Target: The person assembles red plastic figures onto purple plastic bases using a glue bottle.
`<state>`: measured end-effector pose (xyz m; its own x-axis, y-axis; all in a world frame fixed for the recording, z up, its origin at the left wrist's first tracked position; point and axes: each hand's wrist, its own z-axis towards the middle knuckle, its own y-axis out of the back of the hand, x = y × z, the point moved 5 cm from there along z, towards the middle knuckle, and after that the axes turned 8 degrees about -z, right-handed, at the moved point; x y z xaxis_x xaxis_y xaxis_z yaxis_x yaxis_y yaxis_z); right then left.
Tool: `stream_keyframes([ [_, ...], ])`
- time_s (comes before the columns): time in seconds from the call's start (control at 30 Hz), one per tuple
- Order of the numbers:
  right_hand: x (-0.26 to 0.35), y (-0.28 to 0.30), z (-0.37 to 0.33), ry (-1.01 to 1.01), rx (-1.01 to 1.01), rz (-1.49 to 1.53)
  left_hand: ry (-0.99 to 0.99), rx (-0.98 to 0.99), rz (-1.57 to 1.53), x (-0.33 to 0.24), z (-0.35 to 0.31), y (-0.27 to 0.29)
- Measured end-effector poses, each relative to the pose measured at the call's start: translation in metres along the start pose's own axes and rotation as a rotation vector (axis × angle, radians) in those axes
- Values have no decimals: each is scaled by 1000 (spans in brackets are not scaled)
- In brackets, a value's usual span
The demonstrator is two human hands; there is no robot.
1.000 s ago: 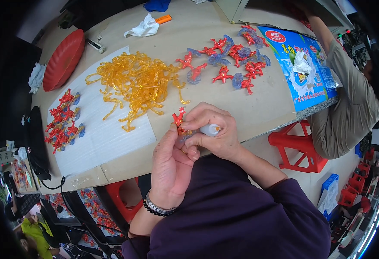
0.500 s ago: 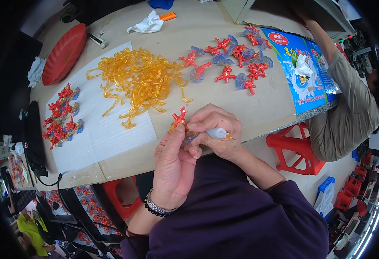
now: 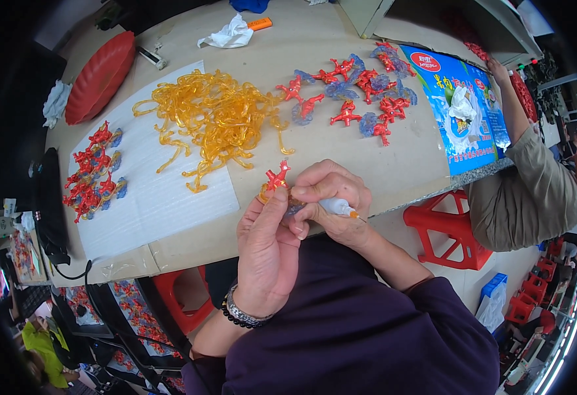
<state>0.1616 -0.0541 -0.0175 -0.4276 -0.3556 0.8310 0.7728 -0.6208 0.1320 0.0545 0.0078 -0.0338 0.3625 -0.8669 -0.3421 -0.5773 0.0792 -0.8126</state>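
Note:
In my left hand point(image 3: 267, 243), thumb and fingers pinch a small red figurine point(image 3: 276, 179) upright above the table edge. A bit of yellow translucent plastic point(image 3: 263, 193) shows beside its lower part, and a bluish clear base point(image 3: 294, 208) sits below, partly covered by fingers. My right hand point(image 3: 338, 187) is closed against the same figurine from the right. Tucked in its palm is a small white bottle point(image 3: 336, 207) with an orange collar and thin needle tip, pointing right and away from the figurine. The exact contact between fingertips and base is hidden.
Ahead lies a heap of yellow translucent strips point(image 3: 219, 122) on a white sheet point(image 3: 137, 230). Red figurines with bluish bases cluster at right point(image 3: 367, 85) and left point(image 3: 94, 174). A red tray point(image 3: 101, 78), crumpled tissue point(image 3: 229, 31) and blue printed sheet point(image 3: 456, 125) lie around. A co-worker's arm point(image 3: 509, 99) is at right.
My hands keep hold of the figurine and bottle, with the figurine slightly turned. The co-worker's arm has drawn back from the box at upper right, and red pieces now show near that hand.

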Motion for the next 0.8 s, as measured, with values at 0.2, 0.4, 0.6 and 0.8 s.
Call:
stream_keyframes([
  [0.2, -5, -1, -4, -103, -83, 194, -88, 17, 67, -2, -2, -9],
  [0.4, -18, -2, -10, -229, -157, 423, -146, 37, 120, -5, -5, -14],
  [0.6, -25, -3, -12, -270, -174, 532, -205, 67, 193, -5, -4, -13],
  [0.8, -18, -3, -9, -209, -145, 526, -245, 60, 220, -5, -2, -8],
])
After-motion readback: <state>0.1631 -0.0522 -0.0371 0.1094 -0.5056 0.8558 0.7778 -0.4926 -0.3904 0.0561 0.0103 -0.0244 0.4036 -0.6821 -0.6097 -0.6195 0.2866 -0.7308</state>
